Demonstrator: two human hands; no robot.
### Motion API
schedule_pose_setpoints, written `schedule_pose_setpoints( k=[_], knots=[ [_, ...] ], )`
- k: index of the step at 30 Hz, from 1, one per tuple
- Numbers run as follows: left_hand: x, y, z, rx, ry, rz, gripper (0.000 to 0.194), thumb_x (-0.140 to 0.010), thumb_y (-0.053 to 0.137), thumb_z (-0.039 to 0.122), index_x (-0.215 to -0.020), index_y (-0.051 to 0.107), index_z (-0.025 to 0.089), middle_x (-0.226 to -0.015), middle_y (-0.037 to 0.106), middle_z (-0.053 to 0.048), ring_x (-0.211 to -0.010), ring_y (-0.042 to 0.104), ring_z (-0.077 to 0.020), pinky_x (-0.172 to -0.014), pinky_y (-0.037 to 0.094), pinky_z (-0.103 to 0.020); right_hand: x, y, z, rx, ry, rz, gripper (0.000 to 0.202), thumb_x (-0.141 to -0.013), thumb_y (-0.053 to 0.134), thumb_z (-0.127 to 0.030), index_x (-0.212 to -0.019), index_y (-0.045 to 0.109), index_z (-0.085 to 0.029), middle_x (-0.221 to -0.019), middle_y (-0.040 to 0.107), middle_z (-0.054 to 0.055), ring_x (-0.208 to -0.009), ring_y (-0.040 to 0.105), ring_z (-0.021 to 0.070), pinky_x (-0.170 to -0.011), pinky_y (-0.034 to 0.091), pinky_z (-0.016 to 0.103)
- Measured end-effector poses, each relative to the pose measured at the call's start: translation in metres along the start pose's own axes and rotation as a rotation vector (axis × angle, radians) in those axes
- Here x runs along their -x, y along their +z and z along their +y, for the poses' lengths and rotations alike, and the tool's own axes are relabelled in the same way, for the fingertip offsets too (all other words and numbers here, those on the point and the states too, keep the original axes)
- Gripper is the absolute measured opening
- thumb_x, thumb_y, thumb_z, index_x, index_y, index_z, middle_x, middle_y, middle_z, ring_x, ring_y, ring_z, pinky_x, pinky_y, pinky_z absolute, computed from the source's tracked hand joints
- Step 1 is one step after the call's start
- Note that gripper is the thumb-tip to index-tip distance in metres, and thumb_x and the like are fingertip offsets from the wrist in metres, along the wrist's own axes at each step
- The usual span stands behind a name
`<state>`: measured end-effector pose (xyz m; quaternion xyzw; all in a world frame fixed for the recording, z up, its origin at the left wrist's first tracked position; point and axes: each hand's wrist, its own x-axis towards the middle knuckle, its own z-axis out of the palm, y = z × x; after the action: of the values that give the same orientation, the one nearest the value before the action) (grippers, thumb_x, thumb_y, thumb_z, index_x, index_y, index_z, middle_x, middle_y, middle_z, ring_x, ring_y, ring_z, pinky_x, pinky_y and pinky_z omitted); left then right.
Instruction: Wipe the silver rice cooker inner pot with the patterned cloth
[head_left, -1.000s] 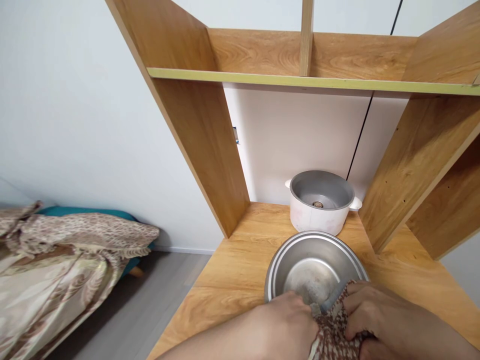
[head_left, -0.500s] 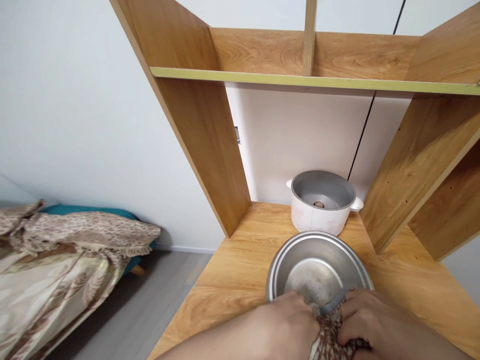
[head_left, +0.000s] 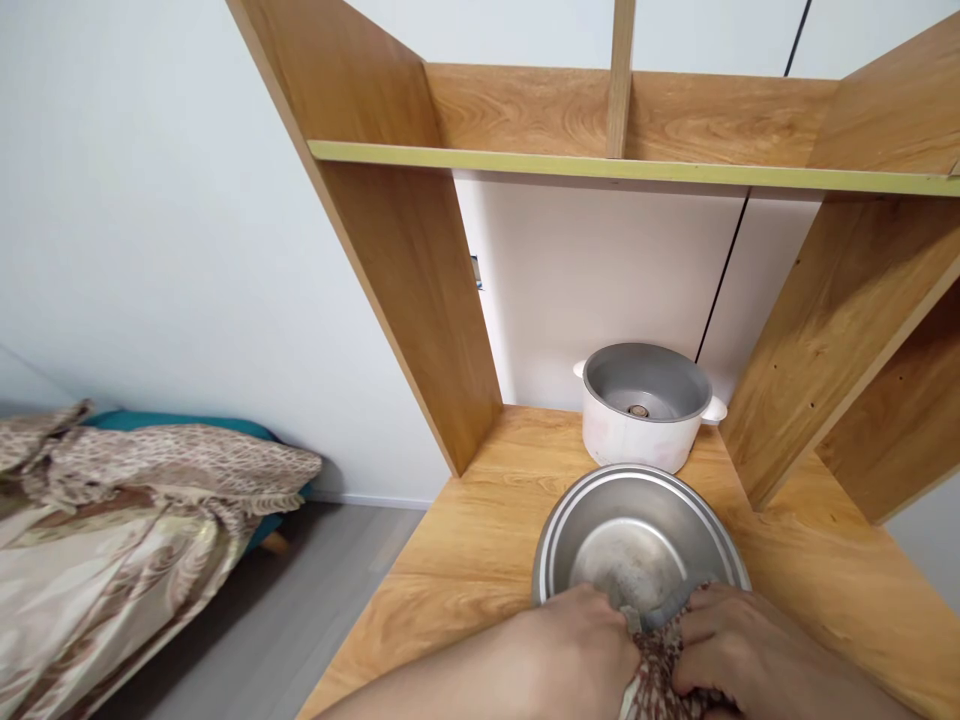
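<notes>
Two hands (head_left: 652,655) grip patterned cloth (head_left: 654,670) | metal pot (head_left: 634,540) just beyond | white cooker body (head_left: 641,415) behind it

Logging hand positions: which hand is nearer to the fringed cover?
Left. The left hand, at the rim of the bowl, is right of the fringed cover; the right hand is farther right.

Pale walls (head_left: 172,230) and a wooden shelf (head_left: 390,290) stand over grey floor (head_left: 322,570), a draped sofa (head_left: 150,500) at the left.
</notes>
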<state>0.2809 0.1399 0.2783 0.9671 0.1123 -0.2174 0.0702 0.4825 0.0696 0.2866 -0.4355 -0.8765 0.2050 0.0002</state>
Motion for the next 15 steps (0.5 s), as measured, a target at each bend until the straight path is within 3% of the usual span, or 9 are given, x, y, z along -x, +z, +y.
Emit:
schedule_pose_setpoints(
  k=[6,15],
  knots=[
    [-0.0036,0.0082,-0.0033,0.026,-0.012,0.045,0.024,-0.09,0.073,0.037,-0.079,0.08,0.018,-0.064,0.075,-0.006,-0.053,0.066,-0.0229,-0.055,0.047,-0.036,0.0009,0.0056,-0.0001,0.019,0.013,0.019,0.022,-0.092,0.087,-0.027,-0.077,0.073,-0.02,-0.088,0.079,0.0,-0.088,0.07,0.0194,-0.077,0.043,0.031],
    [-0.0025,0.004,-0.0041,0.047,-0.018,-0.038,0.026,-0.09,0.072,0.038,-0.085,0.082,0.015,-0.07,0.077,-0.01,-0.059,0.07,-0.0265,-0.062,0.053,-0.038,0.0017,0.0023,-0.0029,-0.004,0.03,0.01,0.015,-0.089,0.087,-0.021,-0.08,0.075,-0.021,-0.09,0.078,-0.001,-0.089,0.069,0.0189,-0.082,0.044,0.03]
  ],
)
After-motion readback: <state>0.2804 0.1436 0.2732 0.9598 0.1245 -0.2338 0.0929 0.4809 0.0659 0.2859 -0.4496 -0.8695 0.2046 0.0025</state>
